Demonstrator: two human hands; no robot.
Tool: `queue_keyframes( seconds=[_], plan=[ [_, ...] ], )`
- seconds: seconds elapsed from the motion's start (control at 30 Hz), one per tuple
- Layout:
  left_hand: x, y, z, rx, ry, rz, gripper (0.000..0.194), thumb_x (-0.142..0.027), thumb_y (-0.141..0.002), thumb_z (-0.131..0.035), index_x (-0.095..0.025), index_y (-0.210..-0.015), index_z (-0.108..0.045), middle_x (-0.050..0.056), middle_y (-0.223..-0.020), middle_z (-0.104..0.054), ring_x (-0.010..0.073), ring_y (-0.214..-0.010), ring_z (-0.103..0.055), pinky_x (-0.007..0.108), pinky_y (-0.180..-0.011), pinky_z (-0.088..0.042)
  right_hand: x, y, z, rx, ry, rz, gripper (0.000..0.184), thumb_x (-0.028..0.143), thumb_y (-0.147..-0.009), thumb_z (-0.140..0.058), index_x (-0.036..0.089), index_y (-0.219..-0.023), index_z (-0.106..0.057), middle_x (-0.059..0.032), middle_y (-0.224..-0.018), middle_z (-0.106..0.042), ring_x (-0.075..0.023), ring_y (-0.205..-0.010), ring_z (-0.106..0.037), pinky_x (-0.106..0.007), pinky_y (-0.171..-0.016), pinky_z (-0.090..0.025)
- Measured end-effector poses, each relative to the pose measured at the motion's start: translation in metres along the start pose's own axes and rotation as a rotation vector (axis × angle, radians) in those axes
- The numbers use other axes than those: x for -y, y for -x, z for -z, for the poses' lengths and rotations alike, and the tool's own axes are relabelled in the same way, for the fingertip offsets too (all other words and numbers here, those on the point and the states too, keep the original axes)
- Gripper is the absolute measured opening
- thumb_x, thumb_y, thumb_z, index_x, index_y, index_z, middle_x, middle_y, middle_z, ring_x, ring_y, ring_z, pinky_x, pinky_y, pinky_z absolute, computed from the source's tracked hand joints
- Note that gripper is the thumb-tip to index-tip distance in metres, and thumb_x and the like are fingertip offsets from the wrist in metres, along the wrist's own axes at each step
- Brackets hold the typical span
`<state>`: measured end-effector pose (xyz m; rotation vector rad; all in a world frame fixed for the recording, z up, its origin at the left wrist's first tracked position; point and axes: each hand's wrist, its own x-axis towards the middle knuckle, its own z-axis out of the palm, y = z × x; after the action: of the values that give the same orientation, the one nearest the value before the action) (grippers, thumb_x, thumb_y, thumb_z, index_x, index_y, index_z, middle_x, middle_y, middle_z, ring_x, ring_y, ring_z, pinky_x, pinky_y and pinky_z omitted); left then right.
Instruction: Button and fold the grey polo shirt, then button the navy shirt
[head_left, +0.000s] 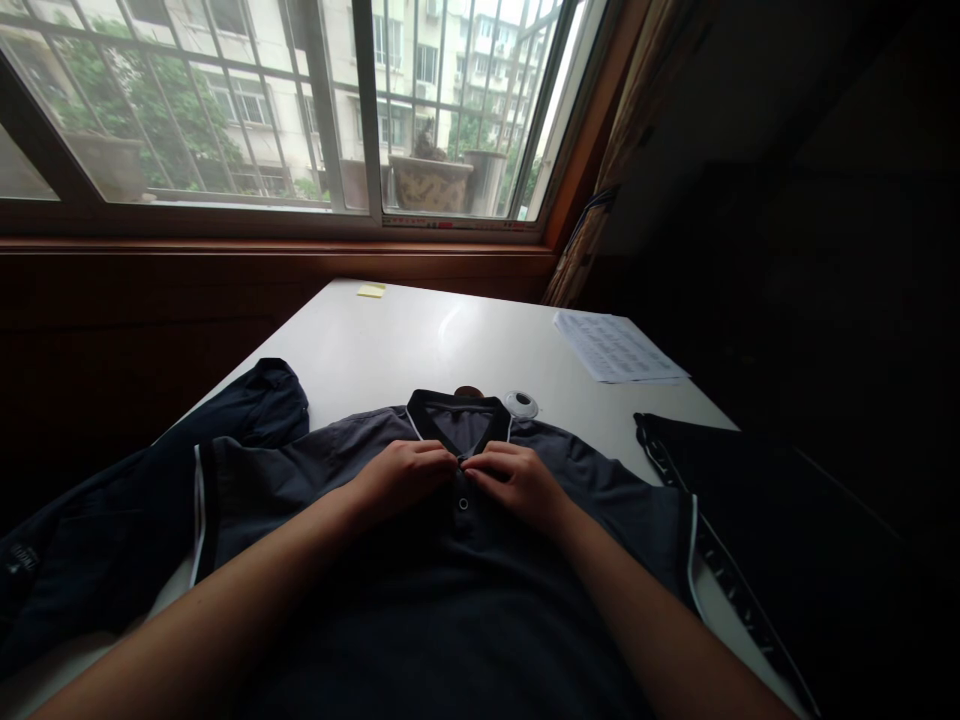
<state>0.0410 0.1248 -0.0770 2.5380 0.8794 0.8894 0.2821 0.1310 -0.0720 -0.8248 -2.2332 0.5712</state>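
Note:
A dark grey polo shirt (450, 570) lies spread face up on the white table (420, 340), its black collar (491, 415) towards the window. White piping edges the collar and both sleeves. My left hand (405, 478) and my right hand (517, 480) meet at the top of the placket, just below the collar opening. Both hands pinch the fabric there with closed fingers, around what looks like the upper button. Fingertips partly cover that spot. A lower button (463, 504) with a pale ring shows below my hands.
Dark trousers or similar clothing (255, 410) lie at the left; another dark garment (750, 500) lies at the right. Printed sheets (619, 347) rest on the back right. A yellow sticky note (371, 291), a white round object (520, 404) and a brown round object (469, 392) are on the table.

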Motion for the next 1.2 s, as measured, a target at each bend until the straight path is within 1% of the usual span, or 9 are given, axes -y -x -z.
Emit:
queue_keyframes(
  seconds=[0.13, 0.33, 0.47, 0.7, 0.97, 1.2],
  plan=[
    [0.0002, 0.0004, 0.0002, -0.009, -0.013, -0.014, 0.015, -0.019, -0.099, -0.054, -0.018, -0.100, -0.069, 0.004, -0.094, -0.071, 0.0133, -0.078, -0.069, 0.021, -0.072, -0.054, -0.0008, 0.0006, -0.0009, -0.023, 0.015, 0.007, 0.014, 0.026, -0.094, -0.065, 0.022, -0.101, -0.077, -0.0031, -0.080, -0.069, -0.0159, -0.073, -0.065, -0.028, -0.070, -0.053],
    [0.0006, 0.0017, 0.0000, -0.006, -0.001, -0.014, 0.015, -0.020, -0.100, -0.053, -0.018, -0.101, -0.068, 0.004, -0.096, -0.071, 0.0132, -0.080, -0.069, 0.021, -0.074, -0.054, 0.0000, -0.0005, 0.0009, 0.000, 0.005, 0.014, 0.014, 0.028, -0.095, -0.066, 0.021, -0.099, -0.077, -0.0033, -0.081, -0.069, -0.0153, -0.072, -0.065, -0.027, -0.070, -0.053],
    [0.0010, 0.0013, -0.0012, -0.014, -0.001, -0.034, 0.014, -0.018, -0.100, -0.054, -0.018, -0.100, -0.068, 0.004, -0.094, -0.070, 0.0128, -0.078, -0.068, 0.020, -0.072, -0.053, -0.0003, -0.0011, 0.0015, 0.012, -0.003, 0.009, 0.015, 0.031, -0.094, -0.066, 0.021, -0.098, -0.077, -0.0033, -0.079, -0.068, -0.0153, -0.070, -0.064, -0.026, -0.067, -0.052],
    [0.0004, 0.0013, -0.0008, -0.020, 0.003, -0.055, 0.015, -0.019, -0.100, -0.053, -0.017, -0.099, -0.067, 0.005, -0.093, -0.069, 0.0128, -0.078, -0.068, 0.020, -0.071, -0.053, -0.0025, -0.0007, 0.0013, 0.036, -0.028, -0.008, 0.013, 0.031, -0.094, -0.066, 0.023, -0.096, -0.076, -0.0031, -0.080, -0.068, -0.0159, -0.072, -0.065, -0.027, -0.070, -0.051],
    [0.0001, 0.0008, 0.0000, -0.023, -0.001, -0.084, 0.014, -0.018, -0.100, -0.054, -0.017, -0.101, -0.068, 0.005, -0.094, -0.070, 0.0129, -0.078, -0.068, 0.020, -0.070, -0.053, -0.0021, -0.0014, 0.0008, 0.048, -0.059, -0.060, 0.013, 0.030, -0.093, -0.068, 0.022, -0.095, -0.078, -0.0024, -0.079, -0.069, -0.0153, -0.070, -0.064, -0.026, -0.069, -0.050],
    [0.0000, 0.0012, 0.0014, -0.008, -0.027, -0.084, 0.016, -0.020, -0.101, -0.052, -0.017, -0.100, -0.068, 0.005, -0.094, -0.070, 0.0129, -0.079, -0.067, 0.020, -0.070, -0.052, -0.0006, -0.0027, -0.0002, 0.067, -0.108, -0.120, 0.010, 0.028, -0.090, -0.070, 0.022, -0.094, -0.078, -0.0020, -0.080, -0.070, -0.0156, -0.073, -0.066, -0.026, -0.072, -0.051]
  ],
)
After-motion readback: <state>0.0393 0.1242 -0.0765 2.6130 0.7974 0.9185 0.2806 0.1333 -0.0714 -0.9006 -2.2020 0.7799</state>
